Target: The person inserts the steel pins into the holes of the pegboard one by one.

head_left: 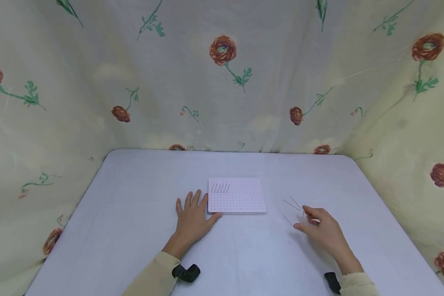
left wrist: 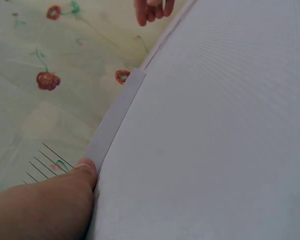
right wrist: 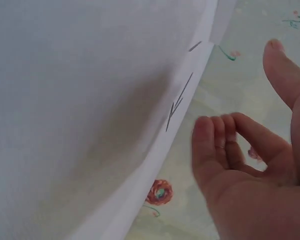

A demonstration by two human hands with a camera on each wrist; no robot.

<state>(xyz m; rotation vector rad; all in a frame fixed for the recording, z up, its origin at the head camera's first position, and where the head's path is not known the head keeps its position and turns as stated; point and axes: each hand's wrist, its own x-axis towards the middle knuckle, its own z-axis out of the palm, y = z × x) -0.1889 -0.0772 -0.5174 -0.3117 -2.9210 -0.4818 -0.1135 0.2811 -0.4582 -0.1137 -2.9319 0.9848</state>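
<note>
Right grip: the right hand (head_left: pixel 320 228) hovers low over the desk (head_left: pixel 133 230), fingers loosely curled toward the thumb; whether a pin is already pinched cannot be told, and the right wrist view shows the fingertips (right wrist: pixel 215 131) apart from the thumb with nothing plainly between them.
Left grip: the left hand (head_left: pixel 192 218) lies flat, fingers spread, thumb tip (left wrist: pixel 86 165) touching the near left corner of the pegboard (head_left: pixel 237 196).
Loose pins: a few thin pins (head_left: pixel 292 204) lie scattered on the desk just at 11 o'clock of the right hand, right of the board.
Planted pins: a short row of pins (head_left: pixel 220 188) stands in the board's far left corner.
Pegboard: white, flat, at desk centre, at 1 o'clock from the left hand.
Doing it well: judging from this, one pin should be taken singly with thumb and forefinger near its end, the others left undisturbed.
Bracing: the left hand's pressure probably keeps the board from sliding while a pin is seated.
Risk: thin pins may roll or bend if pinched obliquely.
</note>
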